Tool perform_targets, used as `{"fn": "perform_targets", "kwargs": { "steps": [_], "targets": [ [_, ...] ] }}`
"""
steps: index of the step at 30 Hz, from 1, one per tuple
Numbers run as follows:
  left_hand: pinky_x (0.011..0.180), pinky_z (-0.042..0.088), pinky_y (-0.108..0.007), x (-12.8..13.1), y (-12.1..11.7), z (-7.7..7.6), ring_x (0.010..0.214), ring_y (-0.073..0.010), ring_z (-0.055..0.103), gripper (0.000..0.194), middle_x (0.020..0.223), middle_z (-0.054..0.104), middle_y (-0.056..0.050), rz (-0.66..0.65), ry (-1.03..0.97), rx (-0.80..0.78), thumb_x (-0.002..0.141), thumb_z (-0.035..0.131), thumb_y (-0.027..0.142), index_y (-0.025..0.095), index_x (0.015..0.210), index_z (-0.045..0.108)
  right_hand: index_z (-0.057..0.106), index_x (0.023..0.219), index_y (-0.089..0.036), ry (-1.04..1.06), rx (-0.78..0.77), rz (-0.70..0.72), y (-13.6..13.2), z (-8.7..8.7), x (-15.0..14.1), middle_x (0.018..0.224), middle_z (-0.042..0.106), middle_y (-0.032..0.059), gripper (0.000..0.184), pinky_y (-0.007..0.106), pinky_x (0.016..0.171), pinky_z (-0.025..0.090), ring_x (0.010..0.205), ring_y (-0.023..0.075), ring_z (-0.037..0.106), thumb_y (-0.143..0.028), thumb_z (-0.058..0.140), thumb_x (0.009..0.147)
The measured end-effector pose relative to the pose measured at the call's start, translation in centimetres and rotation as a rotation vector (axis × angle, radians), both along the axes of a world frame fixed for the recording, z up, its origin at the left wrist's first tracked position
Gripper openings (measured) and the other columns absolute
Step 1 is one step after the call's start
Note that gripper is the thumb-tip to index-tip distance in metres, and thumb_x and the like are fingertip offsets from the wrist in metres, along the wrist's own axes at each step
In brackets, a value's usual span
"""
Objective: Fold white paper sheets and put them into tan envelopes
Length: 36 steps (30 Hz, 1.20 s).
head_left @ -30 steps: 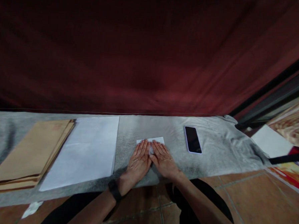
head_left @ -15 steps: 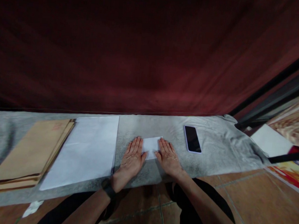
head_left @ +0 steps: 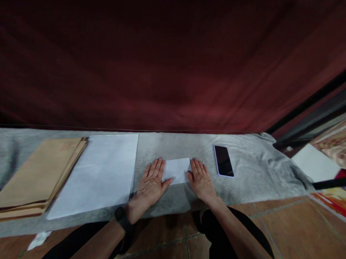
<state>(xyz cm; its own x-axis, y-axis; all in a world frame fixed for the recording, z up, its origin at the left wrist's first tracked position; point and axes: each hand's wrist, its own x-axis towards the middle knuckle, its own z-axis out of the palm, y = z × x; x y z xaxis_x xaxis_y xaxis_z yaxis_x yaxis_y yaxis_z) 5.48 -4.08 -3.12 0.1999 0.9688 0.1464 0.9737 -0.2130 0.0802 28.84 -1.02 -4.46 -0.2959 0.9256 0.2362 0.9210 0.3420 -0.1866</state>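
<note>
A small folded white paper (head_left: 176, 170) lies flat on the grey cloth in front of me. My left hand (head_left: 152, 183) rests palm down at its left edge, fingers stretched out and the thumb on the paper. On the other side my right hand (head_left: 201, 181) lies flat, its thumb and fingertips at the paper's right edge. Neither hand grips anything. The palms hide what is directly beneath them.
Left of my hands lie large white sheets (head_left: 101, 172) and a stack of brown paper envelopes (head_left: 37, 168). A phone (head_left: 224, 161) lies to the right on the grey cloth (head_left: 252, 172). Behind hangs a dark red curtain (head_left: 176, 75). Black bars (head_left: 320, 94) stand at the right.
My right hand has slid a little to the right, baring more of the folded paper. My left hand has shifted slightly left, and the gap between the hands is wider.
</note>
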Motion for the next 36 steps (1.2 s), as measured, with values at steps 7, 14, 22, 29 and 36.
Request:
{"fn": "perform_targets", "kwargs": {
  "steps": [7, 14, 22, 29, 36],
  "targets": [
    [0.124, 0.022, -0.049, -0.1, 0.0, -0.2, 0.151, -0.0285, 0.029, 0.075, 0.162, 0.033, -0.016, -0.012, -0.008, -0.012, 0.099, 0.03, 0.06, 0.008, 0.154, 0.036, 0.031, 0.157, -0.014, 0.042, 0.005, 0.265, -1.0, 1.4, -2.5, 0.163, 0.033, 0.01, 0.056, 0.046, 0.123, 0.03, 0.151, 0.0233, 0.029, -0.037, 0.033, 0.106],
    [0.123, 0.025, -0.049, -0.4, 0.0, -0.5, 0.151, -0.0282, 0.031, 0.074, 0.16, 0.037, -0.016, -0.032, -0.02, 0.041, 0.099, 0.031, 0.06, 0.01, 0.154, 0.036, 0.035, 0.156, -0.018, -0.013, -0.006, 0.283, -1.9, 0.4, -3.1, 0.162, 0.035, 0.0077, 0.055, 0.045, 0.124, 0.025, 0.15, 0.0228, 0.032, -0.038, 0.039, 0.106],
    [0.121, 0.027, -0.052, -0.9, 0.0, -0.6, 0.15, -0.0278, 0.033, 0.072, 0.159, 0.04, -0.016, -0.032, -0.016, 0.051, 0.1, 0.03, 0.058, 0.013, 0.155, 0.034, 0.032, 0.157, -0.016, -0.062, -0.038, 0.162, -1.1, 0.4, -1.7, 0.162, 0.035, 0.0103, 0.057, 0.047, 0.124, 0.025, 0.15, 0.0241, 0.033, -0.04, 0.037, 0.106],
    [0.122, 0.028, -0.051, -1.0, -0.2, 0.1, 0.15, -0.0279, 0.033, 0.072, 0.16, 0.038, -0.014, -0.016, -0.011, 0.002, 0.1, 0.032, 0.058, 0.013, 0.155, 0.034, 0.035, 0.156, -0.012, -0.08, -0.071, 0.14, -0.8, 0.6, -0.9, 0.162, 0.034, 0.0104, 0.057, 0.047, 0.123, 0.027, 0.149, 0.0263, 0.034, -0.04, 0.038, 0.106],
    [0.123, 0.025, -0.054, -1.1, -0.4, 0.4, 0.15, -0.0303, 0.033, 0.064, 0.158, 0.04, -0.016, 0.023, -0.012, 0.025, 0.102, 0.03, 0.047, 0.008, 0.152, 0.038, 0.032, 0.157, -0.016, -0.06, -0.06, 0.134, -0.6, 0.1, -0.6, 0.161, 0.036, 0.0103, 0.059, 0.049, 0.122, 0.028, 0.15, 0.0267, 0.032, -0.042, 0.039, 0.105]
  ]
}}
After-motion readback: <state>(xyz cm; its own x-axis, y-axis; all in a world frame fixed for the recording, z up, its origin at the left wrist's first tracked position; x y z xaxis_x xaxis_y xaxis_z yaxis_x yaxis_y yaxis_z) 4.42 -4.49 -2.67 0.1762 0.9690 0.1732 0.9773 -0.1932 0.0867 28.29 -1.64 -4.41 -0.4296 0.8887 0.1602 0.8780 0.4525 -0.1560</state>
